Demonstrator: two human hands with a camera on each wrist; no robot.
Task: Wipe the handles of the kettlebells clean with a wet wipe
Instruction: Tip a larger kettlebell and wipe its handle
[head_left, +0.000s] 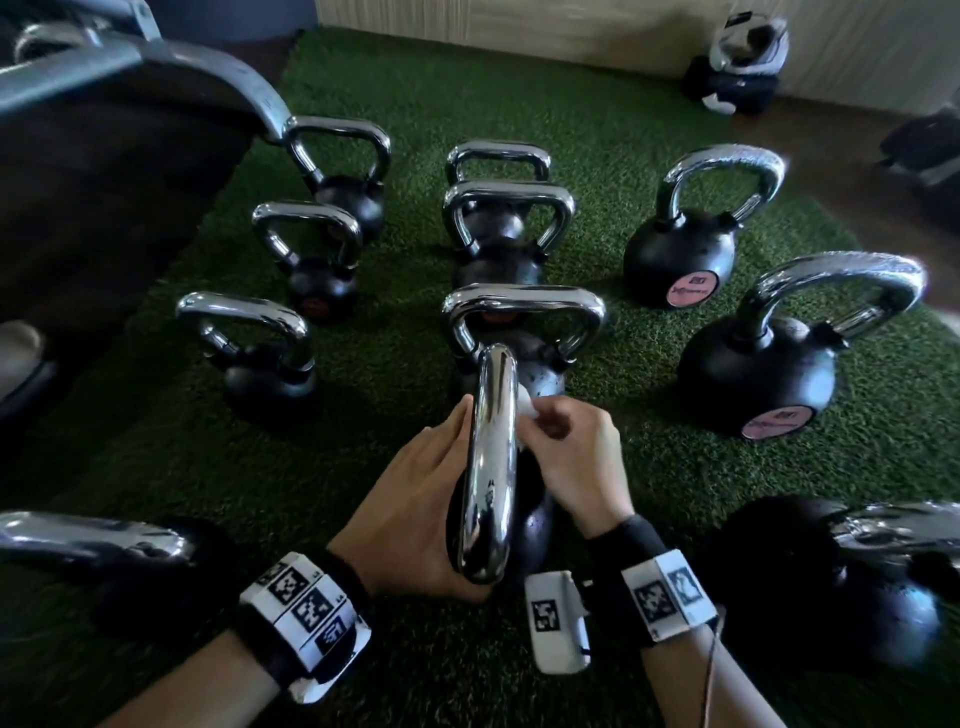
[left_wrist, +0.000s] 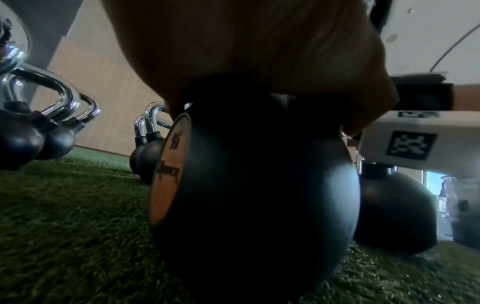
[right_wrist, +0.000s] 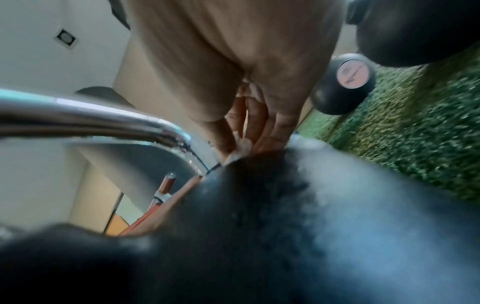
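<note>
A black kettlebell (left_wrist: 259, 195) stands on the green turf right in front of me, its chrome handle (head_left: 491, 467) running away from me. My left hand (head_left: 421, 499) grips that handle from the left, thumb under its near end. My right hand (head_left: 561, 441) pinches a crumpled white wet wipe (head_left: 525, 410) against the right side of the handle's far end, where it bends down to the ball. In the right wrist view the wet wipe (right_wrist: 241, 150) sits between the fingertips, at the foot of the chrome handle (right_wrist: 91, 121).
Several other chrome-handled kettlebells stand on the turf (head_left: 405, 83): a row on the left (head_left: 306, 260), a row straight ahead (head_left: 506, 228), two with pink labels on the right (head_left: 685, 244). Dark gym equipment (head_left: 104, 182) fills the upper left. Bags (head_left: 737, 73) lie at the back right.
</note>
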